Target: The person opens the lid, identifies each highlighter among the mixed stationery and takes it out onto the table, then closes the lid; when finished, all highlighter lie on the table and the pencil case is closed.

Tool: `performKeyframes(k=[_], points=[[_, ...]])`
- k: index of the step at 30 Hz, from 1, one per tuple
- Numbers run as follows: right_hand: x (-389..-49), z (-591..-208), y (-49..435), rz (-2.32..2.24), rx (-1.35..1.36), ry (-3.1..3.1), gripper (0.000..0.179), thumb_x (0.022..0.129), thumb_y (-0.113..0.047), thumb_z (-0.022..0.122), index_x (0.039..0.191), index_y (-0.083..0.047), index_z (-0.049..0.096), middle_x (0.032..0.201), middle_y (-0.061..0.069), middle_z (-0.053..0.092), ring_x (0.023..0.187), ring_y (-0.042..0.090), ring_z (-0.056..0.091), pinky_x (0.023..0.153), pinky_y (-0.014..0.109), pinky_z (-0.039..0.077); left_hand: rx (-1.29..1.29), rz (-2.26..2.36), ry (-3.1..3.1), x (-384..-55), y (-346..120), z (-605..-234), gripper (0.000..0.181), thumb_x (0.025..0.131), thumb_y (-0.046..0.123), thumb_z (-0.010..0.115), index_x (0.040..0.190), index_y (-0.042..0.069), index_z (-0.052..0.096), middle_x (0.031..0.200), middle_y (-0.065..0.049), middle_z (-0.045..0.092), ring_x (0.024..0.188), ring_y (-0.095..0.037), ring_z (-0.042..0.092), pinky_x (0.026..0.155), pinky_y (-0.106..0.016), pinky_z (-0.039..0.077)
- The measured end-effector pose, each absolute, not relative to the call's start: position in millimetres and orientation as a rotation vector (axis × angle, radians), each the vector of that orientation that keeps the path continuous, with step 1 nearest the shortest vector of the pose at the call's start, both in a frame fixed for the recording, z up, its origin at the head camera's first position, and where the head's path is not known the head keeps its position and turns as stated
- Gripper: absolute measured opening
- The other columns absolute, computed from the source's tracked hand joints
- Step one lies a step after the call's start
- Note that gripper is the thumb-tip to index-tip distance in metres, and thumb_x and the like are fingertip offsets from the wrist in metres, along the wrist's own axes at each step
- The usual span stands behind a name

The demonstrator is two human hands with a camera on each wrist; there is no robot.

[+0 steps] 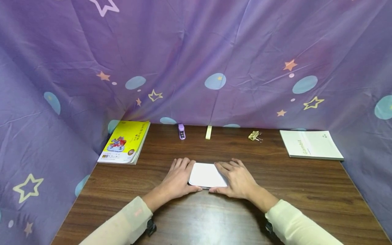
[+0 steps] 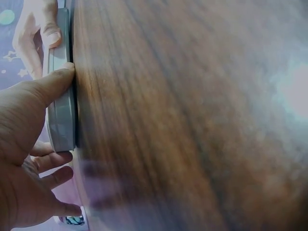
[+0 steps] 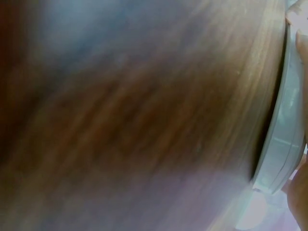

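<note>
A flat, white-topped box (image 1: 207,175) with rounded corners lies on the table between both hands. Its grey side (image 2: 61,118) shows in the left wrist view; what kind of box it is I cannot tell. My left hand (image 1: 180,178) grips the left end, thumb along the near edge and fingers around the side. At the right end my right hand (image 1: 237,178) holds it likewise, its thumb on the near edge and its fingers by the far right corner. The right wrist view catches the box's grey side (image 3: 284,139) and only part of the hand.
Along the back of the wooden table (image 1: 208,217) are a purple stapler (image 1: 182,132), a pale yellow strip (image 1: 209,132) and a gold binder clip (image 1: 254,135). A yellow book (image 1: 124,143) lies at left, a pale green book (image 1: 310,144) at right. Purple curtain (image 1: 183,61) surrounds the table.
</note>
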State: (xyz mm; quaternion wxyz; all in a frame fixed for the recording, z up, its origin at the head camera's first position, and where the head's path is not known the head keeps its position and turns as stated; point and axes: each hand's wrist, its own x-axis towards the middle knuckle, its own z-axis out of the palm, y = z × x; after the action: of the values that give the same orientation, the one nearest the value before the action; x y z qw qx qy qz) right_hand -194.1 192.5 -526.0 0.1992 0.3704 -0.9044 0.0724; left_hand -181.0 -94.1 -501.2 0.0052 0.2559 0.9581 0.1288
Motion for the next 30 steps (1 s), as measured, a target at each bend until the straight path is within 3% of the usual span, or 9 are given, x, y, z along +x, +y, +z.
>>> performKeyframes(k=[7, 15, 19, 26, 30], points=[[-193, -524, 194, 0.172, 1.023, -2.561, 0.103, 0.086, -0.09, 0.069, 0.145, -0.006, 0.071, 0.129, 0.011, 0.081, 0.113, 0.04, 0.078, 0.107, 0.061, 0.059, 0.807, 0.434, 2.99, -182, -92, -503, 0.104, 0.089, 0.068, 0.085, 0.162, 0.003, 0.047, 0.147, -0.016, 0.057, 0.141, -0.036, 0.052, 0.134, -0.069, 0.031], [-195, -515, 194, 0.287, 1.051, -2.597, 0.094, 0.088, -0.081, 0.075, 0.142, -0.003, 0.073, 0.13, 0.014, 0.082, 0.116, 0.034, 0.08, 0.108, 0.062, 0.059, 0.808, 0.501, 2.962, -183, -93, -502, 0.102, 0.088, 0.064, 0.088, 0.16, 0.004, 0.047, 0.145, -0.016, 0.057, 0.139, -0.037, 0.052, 0.133, -0.072, 0.03], [-196, -510, 193, 0.32, 1.046, -2.651, 0.096, 0.089, -0.084, 0.071, 0.142, -0.003, 0.073, 0.133, 0.015, 0.081, 0.117, 0.035, 0.08, 0.108, 0.061, 0.059, 0.81, 0.547, 2.931, -184, -93, -501, 0.101, 0.087, 0.061, 0.09, 0.159, 0.003, 0.047, 0.145, -0.018, 0.057, 0.139, -0.039, 0.052, 0.134, -0.071, 0.029], [-203, -498, 193, 0.399, 1.085, -2.72, 0.092, 0.092, -0.081, 0.071, 0.14, -0.003, 0.075, 0.129, 0.014, 0.082, 0.11, 0.03, 0.083, 0.095, 0.05, 0.066, 0.823, 0.646, 2.876, -189, -96, -505, 0.109, 0.087, 0.056, 0.092, 0.167, 0.004, 0.04, 0.157, -0.021, 0.055, 0.149, -0.041, 0.049, 0.136, -0.06, 0.033], [-208, -486, 194, 0.463, 1.107, -2.81, 0.084, 0.093, -0.073, 0.076, 0.14, -0.003, 0.074, 0.122, 0.012, 0.084, 0.096, 0.024, 0.083, 0.086, 0.045, 0.068, 0.812, 0.73, 2.861, -188, -97, -506, 0.116, 0.084, 0.054, 0.096, 0.172, 0.009, 0.035, 0.16, -0.018, 0.056, 0.15, -0.038, 0.05, 0.133, -0.056, 0.039]])
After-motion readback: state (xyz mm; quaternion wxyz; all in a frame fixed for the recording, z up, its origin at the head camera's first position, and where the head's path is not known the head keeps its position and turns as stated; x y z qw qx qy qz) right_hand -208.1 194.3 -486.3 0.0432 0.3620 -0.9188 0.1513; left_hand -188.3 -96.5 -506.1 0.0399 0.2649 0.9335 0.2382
